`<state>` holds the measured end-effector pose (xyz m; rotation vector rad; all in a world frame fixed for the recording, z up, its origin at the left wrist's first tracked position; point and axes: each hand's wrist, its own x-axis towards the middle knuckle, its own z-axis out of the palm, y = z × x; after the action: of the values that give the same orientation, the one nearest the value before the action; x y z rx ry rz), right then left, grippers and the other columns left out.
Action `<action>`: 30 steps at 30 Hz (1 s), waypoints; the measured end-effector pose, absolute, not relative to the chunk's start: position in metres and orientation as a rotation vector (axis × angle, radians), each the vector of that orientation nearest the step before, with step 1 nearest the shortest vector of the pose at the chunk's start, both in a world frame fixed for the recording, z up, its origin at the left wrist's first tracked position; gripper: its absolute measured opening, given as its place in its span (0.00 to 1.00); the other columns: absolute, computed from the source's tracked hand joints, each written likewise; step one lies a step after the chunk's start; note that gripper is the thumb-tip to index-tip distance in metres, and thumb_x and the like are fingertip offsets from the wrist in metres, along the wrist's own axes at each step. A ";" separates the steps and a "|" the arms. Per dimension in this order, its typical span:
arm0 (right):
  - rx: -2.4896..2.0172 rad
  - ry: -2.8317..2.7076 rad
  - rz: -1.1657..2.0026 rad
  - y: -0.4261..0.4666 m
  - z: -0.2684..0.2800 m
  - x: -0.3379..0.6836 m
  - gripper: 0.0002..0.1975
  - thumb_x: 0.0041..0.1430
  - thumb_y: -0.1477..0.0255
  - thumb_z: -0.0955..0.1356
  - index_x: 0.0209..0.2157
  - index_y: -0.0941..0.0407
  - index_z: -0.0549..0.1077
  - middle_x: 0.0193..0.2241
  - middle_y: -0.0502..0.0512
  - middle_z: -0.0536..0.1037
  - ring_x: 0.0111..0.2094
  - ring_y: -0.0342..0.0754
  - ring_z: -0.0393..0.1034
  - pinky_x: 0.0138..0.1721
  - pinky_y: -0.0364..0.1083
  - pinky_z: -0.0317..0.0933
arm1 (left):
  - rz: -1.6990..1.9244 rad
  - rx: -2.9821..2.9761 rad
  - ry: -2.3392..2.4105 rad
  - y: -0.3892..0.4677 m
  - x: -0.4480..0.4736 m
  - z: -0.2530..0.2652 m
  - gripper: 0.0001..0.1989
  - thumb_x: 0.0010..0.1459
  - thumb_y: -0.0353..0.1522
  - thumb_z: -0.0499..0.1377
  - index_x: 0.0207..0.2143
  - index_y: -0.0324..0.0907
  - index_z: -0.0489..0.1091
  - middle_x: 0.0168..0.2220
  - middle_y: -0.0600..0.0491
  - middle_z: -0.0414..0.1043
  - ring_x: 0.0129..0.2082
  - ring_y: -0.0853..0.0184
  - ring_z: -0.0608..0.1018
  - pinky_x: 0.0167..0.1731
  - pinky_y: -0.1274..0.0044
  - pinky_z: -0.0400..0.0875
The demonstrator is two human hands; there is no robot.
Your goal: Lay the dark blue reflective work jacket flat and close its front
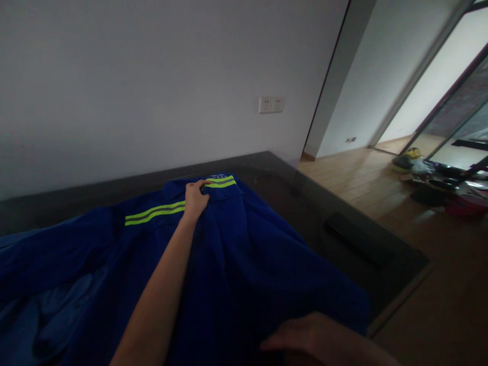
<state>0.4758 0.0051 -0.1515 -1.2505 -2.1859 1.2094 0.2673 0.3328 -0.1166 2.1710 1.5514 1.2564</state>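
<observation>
The dark-blue cloth jacket with lime-and-grey stripes (pixel 263 254) lies spread out but rumpled and unfolded on the dark glossy tabletop (pixel 278 175), the left hand's (pixel 196 197) grip pinching its chest, the shadowed right hand's (pixel 310 335) grip impossible to tell.

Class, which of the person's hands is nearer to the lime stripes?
Left. The left hand is right at the lime stripes; the right hand is farther off, near the picture's bottom edge.

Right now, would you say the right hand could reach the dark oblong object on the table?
Probably yes: the dark oblong object lies uncovered, with just blue garment and tabletop between it and the right hand.
</observation>
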 end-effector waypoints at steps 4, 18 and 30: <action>-1.408 -1.908 1.036 0.023 -0.136 0.502 0.14 0.62 0.68 0.62 0.45 0.53 0.75 0.38 0.53 0.80 0.35 0.45 0.74 0.38 0.42 0.65 | 1.221 2.192 1.624 0.332 0.265 -0.126 0.20 0.48 0.21 0.62 0.46 0.37 0.68 0.45 0.47 0.60 0.51 0.56 0.65 0.55 0.69 0.61; -2.164 -1.758 0.434 0.140 -0.187 0.570 0.16 0.55 0.68 0.67 0.46 0.54 0.70 0.37 0.56 0.76 0.36 0.49 0.71 0.30 0.43 0.56 | 0.797 2.663 1.160 0.264 0.352 -0.150 0.18 0.58 0.37 0.56 0.51 0.44 0.68 0.53 0.43 0.68 0.55 0.51 0.67 0.57 0.56 0.55; -1.776 -1.857 0.827 0.153 -0.151 0.596 0.08 0.56 0.68 0.65 0.27 0.57 0.64 0.22 0.48 0.69 0.19 0.40 0.63 0.17 0.39 0.55 | 0.686 2.880 1.138 0.233 0.383 -0.210 0.29 0.64 0.43 0.46 0.65 0.48 0.48 0.66 0.44 0.48 0.65 0.56 0.52 0.61 0.53 0.45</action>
<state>0.5961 0.1528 -0.1515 -1.7764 -1.8573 0.8270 0.3831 0.2333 -0.2101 2.8799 1.1375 0.6860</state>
